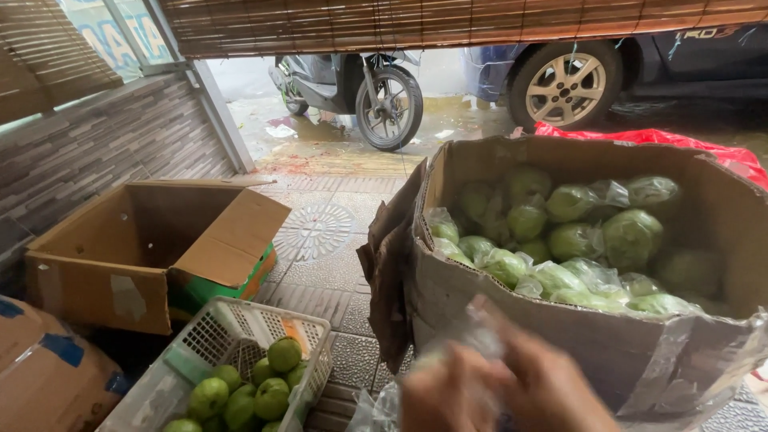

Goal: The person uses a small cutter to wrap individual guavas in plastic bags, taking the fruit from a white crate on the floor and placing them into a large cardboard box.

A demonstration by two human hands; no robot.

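Clear, crinkled plastic wrap (472, 332) is pinched between the blurred left hand (444, 396) and right hand (552, 384), both closed on it at the bottom of the view, in front of a big cardboard box (512, 300) full of wrapped green guavas (572, 240). Lower left, a white plastic basket (208, 336) holds unwrapped guavas (256, 388), with an open empty carton (136, 248) beyond it.
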